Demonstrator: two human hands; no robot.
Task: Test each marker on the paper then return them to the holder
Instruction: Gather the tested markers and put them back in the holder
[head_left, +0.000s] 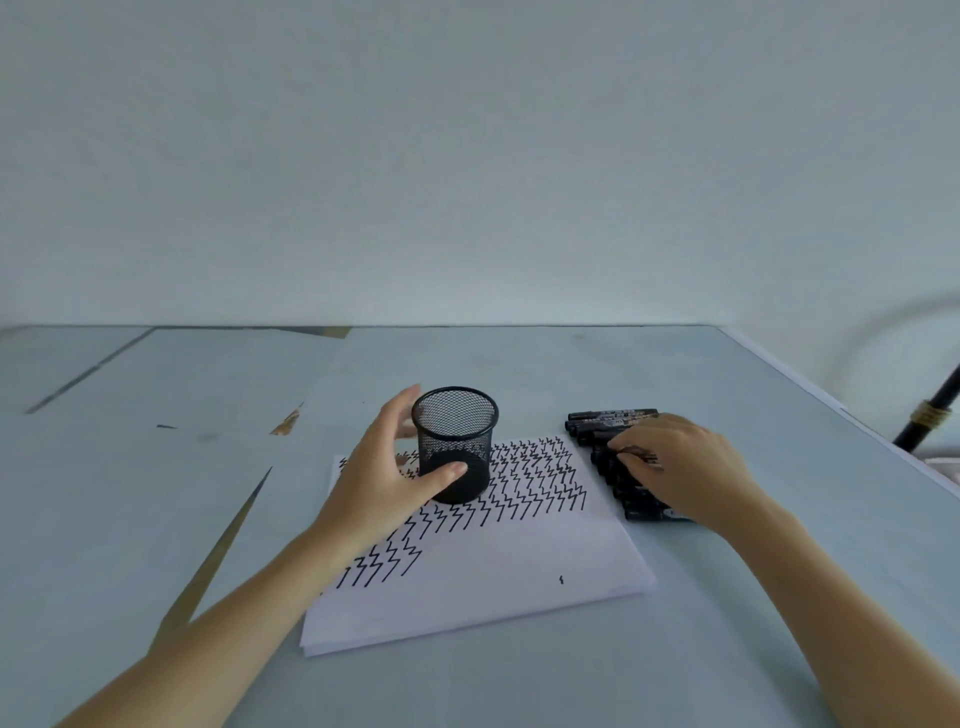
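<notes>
1. We see a black mesh holder (455, 444) standing upright on the far left part of a white stack of paper (493, 577), which lies near the middle of the pale tabletop (156, 519).
2. The left hand (387, 467) curls around the holder's left side, its thumb pressed against the lower front wall and its fingers reaching behind the rim; it grasps the holder.
3. A row of black markers (613, 415) lies side by side on the tabletop just off the paper's right edge, running from the far side toward the near side.
4. The right hand (685, 467) rests on that row, its fingertips pinching one marker near the middle of the row.
5. The far half of the paper is covered with rows of black zigzag marks (530, 478); one small mark sits alone near the near right corner.
6. A dark pole (930, 415) leans past the tabletop's right edge.
</notes>
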